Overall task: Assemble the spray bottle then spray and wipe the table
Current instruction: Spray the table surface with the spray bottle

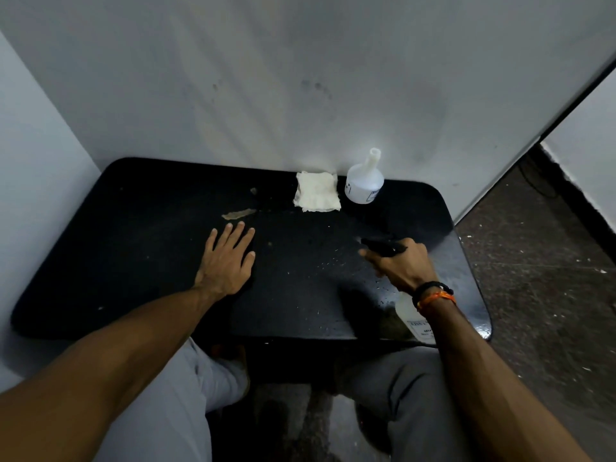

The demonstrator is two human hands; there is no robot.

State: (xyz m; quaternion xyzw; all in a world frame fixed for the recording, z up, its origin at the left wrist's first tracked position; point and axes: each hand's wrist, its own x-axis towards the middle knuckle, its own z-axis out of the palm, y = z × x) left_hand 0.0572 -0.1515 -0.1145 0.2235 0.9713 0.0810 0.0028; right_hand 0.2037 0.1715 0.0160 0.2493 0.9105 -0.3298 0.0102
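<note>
A person's right hand point(405, 265) grips a spray bottle point(415, 320) by its black trigger head point(383, 245), fingers curled round the neck and one finger seemingly on the trigger, though blur hides the detail. The bottle's translucent white plastic body, with a printed label, hangs below the wrist over the table's near right corner. The nozzle points toward the middle of the table point(133, 255). Since head and body appear joined, the assembly step looks done, and fine pale specks scattered across the dark surface near the nozzle suggest spraying is underway — whether they are droplets or old marks cannot be told for certain. Wiping seems yet to come.

The left hand point(228, 258) rests flat on the table left of centre, fingers spread and straight, holding nothing.

At the far edge, just right of the middle, lies a folded white cloth point(317, 191) — soft, rumpled, roughly square and apparently untouched. Just beside it to the right stands a second bottle point(364, 180), squat, rounded, translucent white with a narrow open neck and no spray head.

The table is matte black with rounded corners, scuffed, with a tan patch of worn finish point(238, 214) just beyond the left fingertips. Black and orange wristbands point(433, 295) circle the right wrist. A pale, smudged wall point(300, 78) rises behind the table.
</note>
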